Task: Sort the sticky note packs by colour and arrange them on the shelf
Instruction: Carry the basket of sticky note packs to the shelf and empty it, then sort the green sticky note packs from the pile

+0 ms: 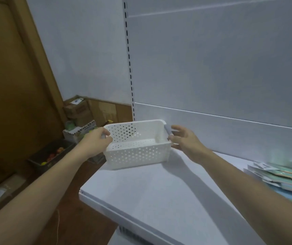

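- We find the left grip (97,138) curled over the left end of a white perforated basket (136,152), with fingers and thumb pinching its rim at the handle.
- The right grip (184,140) is at the basket's right end. Its fingers are spread and only slightly bent, and the thumb tip lies against the grey handle (167,130). We do not see them closed round it.
- The basket is level and shows nothing inside. It sits at the rear left corner of the white shelf (159,191), partly past the shelf's left edge. We cannot tell whether its base touches the shelf or hangs just above it.
- The sticky note packs (286,175) lie on the shelf at the far right, well apart from the basket. They form a loose overlapping heap of green, blue and pale packs, blurred, and we cannot count them.
- A slotted upright (129,59) and a white back panel (212,68) stand behind the shelf.
- On the floor to the left we note cardboard boxes (78,110) against the wall. A dark tray (51,154) nearer the camera holds small coloured items too blurred to identify.
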Demonstrator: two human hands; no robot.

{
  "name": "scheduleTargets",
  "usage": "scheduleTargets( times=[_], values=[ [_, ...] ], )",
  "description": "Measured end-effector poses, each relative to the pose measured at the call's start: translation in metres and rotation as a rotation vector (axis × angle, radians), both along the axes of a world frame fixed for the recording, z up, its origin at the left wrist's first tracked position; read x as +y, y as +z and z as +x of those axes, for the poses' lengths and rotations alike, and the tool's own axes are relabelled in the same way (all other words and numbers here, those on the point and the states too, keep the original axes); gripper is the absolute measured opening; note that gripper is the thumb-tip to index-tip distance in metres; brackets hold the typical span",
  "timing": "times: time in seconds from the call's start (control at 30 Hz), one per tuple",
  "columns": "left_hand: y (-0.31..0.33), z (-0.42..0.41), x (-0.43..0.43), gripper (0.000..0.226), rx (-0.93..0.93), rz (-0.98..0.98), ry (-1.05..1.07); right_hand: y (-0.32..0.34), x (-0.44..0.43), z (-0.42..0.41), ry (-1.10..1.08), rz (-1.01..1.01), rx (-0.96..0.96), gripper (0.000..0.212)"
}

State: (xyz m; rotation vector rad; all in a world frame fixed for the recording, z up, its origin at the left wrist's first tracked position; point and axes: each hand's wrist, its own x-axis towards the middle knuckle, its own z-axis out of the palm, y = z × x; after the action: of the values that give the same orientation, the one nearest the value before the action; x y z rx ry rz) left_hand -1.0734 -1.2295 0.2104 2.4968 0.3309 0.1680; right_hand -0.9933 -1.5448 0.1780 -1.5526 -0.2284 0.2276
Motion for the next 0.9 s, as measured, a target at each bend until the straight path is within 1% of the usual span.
scheduleTargets(
  times=[0.07,0.1,0.13,0.17,0.2,0.23,0.27,0.33,0.4,0.5,0.57,0.6,0.67,0.7,0.77,0.83,0.9],
  values=[
    [0.001,-0.02,0.003,0.027,-0.008,-0.047,0.023,-0.001,0.011,0.013,-0.086,-0.054,-0.045,0.034],
    [0.001,-0.03,0.002,0.024,-0.017,-0.09,0.014,0.0,0.017,0.019,-0.14,-0.15,-0.092,0.03],
    [0.002,-0.041,0.001,0.025,-0.021,-0.118,-0.008,0.002,0.022,0.022,-0.205,-0.307,-0.165,0.025],
    [0.003,-0.052,0.0,0.027,-0.022,-0.109,-0.044,0.003,0.025,0.026,-0.283,-0.493,-0.25,0.024],
    [0.005,-0.064,-0.001,0.032,-0.019,-0.072,-0.093,0.005,0.028,0.026,-0.369,-0.63,-0.322,0.027],
    [0.006,-0.075,-0.003,0.038,-0.013,-0.034,-0.148,0.006,0.03,0.026,-0.435,-0.639,-0.339,0.03],
    [0.006,-0.085,-0.004,0.045,-0.005,-0.007,-0.192,0.006,0.033,0.025,-0.46,-0.572,-0.307,0.031],
    [0.004,-0.096,-0.009,0.053,-0.019,0.021,-0.215,0.006,0.041,0.024,-0.399,-0.328,-0.122,0.033],
    [-0.001,-0.096,-0.014,0.052,-0.092,0.092,-0.181,0.003,0.048,0.025,-0.293,-0.156,0.031,0.033],
    [-0.01,-0.088,-0.021,0.046,-0.195,0.177,-0.125,0.0,0.049,0.028,-0.211,-0.103,0.038,0.041],
    [-0.016,-0.081,-0.025,0.046,-0.215,0.227,-0.101,-0.003,0.043,0.026,-0.137,-0.097,0.042,0.049],
    [-0.018,-0.078,-0.027,0.048,-0.215,0.252,-0.091,-0.003,0.039,0.023,-0.065,-0.091,0.051,0.054],
    [-0.019,-0.073,-0.032,0.054,-0.204,0.298,-0.068,-0.002,0.033,0.014,0.088,-0.127,0.025,0.063],
    [-0.019,-0.072,-0.036,0.058,-0.199,0.315,-0.059,-0.002,0.029,0.009,0.132,-0.167,-0.01,0.064],
    [-0.018,-0.073,-0.039,0.063,-0.198,0.36,-0.028,0.0,0.021,-0.004,0.142,-0.255,-0.119,0.06],
    [-0.015,-0.079,-0.045,0.057,-0.217,0.444,-0.023,0.001,0.007,-0.017,0.083,-0.412,-0.264,0.059],
    [-0.008,-0.085,-0.058,0.043,-0.278,0.467,-0.102,0.001,-0.016,-0.029,0.045,-0.656,-0.427,0.059]
  ],
)
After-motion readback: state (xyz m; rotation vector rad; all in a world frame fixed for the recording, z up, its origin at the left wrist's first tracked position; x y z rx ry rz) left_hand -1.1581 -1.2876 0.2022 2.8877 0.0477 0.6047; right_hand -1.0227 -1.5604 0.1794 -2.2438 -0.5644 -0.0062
